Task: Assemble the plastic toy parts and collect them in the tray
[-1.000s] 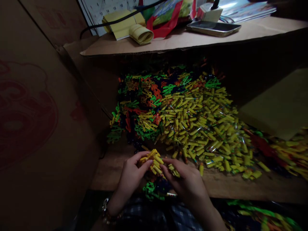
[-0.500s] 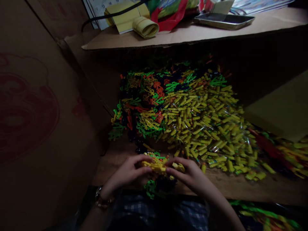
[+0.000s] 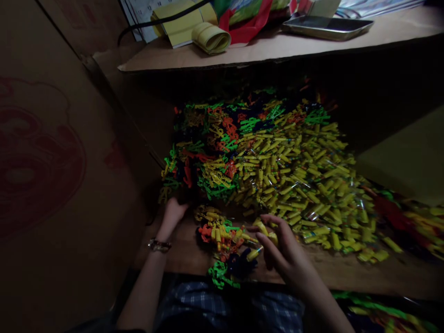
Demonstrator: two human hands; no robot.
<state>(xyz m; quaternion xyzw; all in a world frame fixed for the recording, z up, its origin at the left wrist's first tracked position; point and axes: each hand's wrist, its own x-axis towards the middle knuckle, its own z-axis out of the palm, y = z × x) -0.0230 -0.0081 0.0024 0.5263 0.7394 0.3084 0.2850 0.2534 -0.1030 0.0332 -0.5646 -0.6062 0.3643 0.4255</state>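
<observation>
While pinching a few yellow pieces loosely between thumb and curled fingers of the right hand, noted a mixed heap on the table, just left of that grip and nearer to it than to the left hand. Found the latter at the near left edge of the coloured pile; cannot tell its grip, owing to shadow over the fingertips. Marked one loose tube at the heap's right, long axis slanting toward the right thumb; contact unclear. Logged the yellow pile beyond, ahead and rightward.

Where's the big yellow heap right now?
In the head view, the yellow heap lies right of centre, just beyond the right hand and beside the multicoloured pile.
</observation>
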